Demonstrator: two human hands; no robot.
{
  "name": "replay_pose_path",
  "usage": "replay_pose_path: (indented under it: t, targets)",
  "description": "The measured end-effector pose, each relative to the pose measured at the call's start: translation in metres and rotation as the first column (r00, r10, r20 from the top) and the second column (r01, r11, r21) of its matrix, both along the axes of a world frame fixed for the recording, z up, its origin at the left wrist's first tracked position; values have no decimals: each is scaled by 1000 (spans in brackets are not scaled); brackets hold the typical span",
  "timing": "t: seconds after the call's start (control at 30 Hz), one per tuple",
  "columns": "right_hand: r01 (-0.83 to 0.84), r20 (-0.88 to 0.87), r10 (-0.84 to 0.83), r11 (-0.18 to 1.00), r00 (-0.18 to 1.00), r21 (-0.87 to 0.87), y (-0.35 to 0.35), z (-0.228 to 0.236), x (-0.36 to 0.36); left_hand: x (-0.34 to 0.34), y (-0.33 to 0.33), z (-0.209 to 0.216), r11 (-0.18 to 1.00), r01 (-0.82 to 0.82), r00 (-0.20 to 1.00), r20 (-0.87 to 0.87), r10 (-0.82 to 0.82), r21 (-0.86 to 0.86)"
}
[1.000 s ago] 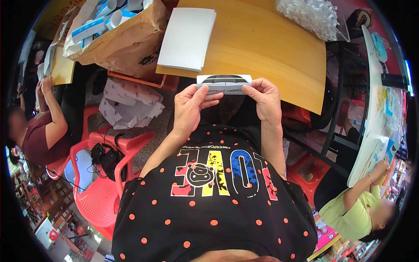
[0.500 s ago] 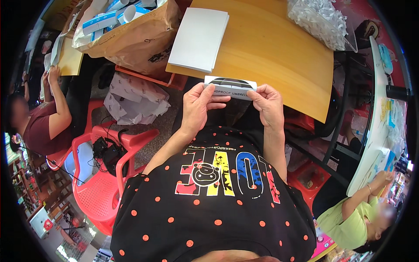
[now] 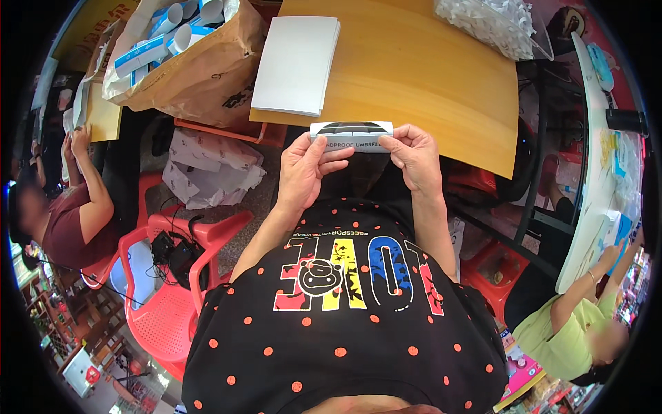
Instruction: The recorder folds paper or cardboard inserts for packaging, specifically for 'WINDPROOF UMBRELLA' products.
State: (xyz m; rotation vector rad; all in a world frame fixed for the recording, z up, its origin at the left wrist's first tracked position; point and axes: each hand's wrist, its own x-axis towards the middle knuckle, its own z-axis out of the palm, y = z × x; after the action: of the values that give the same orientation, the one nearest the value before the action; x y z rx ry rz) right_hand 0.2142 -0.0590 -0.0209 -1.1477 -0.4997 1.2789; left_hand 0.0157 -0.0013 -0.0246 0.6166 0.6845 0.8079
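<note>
White label strip (image 3: 352, 132) with black arc print, at 12 o'clock near centre, held level between left hand (image 3: 307, 169) and right hand (image 3: 414, 157) at counter (image 3: 441, 83) near edge. Flat white card stack (image 3: 296, 63) on counter, 11 o'clock. Brown paper sack (image 3: 200, 76) beside it, 10 o'clock, holding white-and-blue rolled packs (image 3: 165, 31). Clear bag of white bits (image 3: 493, 24) at 1 o'clock. Crumpled white wrapper (image 3: 210, 169) on floor, 9 o'clock. Pink packet (image 3: 520, 369) at 4 o'clock.

Bare wooden table (image 3: 420, 76) lying open far of both hands; white sheet stack (image 3: 296, 62) blocking far left, plastic bag (image 3: 493, 24) far right.
</note>
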Motion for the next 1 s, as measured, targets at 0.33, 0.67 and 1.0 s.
replay_pose_path:
  t: [0.33, 0.67, 1.0]
  targets:
    - [0, 10, 0, 1000, 1000, 5, 0, 0, -1, 1, 1, 0, 998, 8, 1000, 31, -6, -60]
    - [-2, 37, 1, 1000, 999, 13, -1, -1, -4, -2, 1, -3, 999, 32, 999, -9, -32, -22]
    - [28, 32, -28, 999, 999, 17, -2, 1, -6, 3, -8, 7, 979, 17, 980, -199, 24, 202]
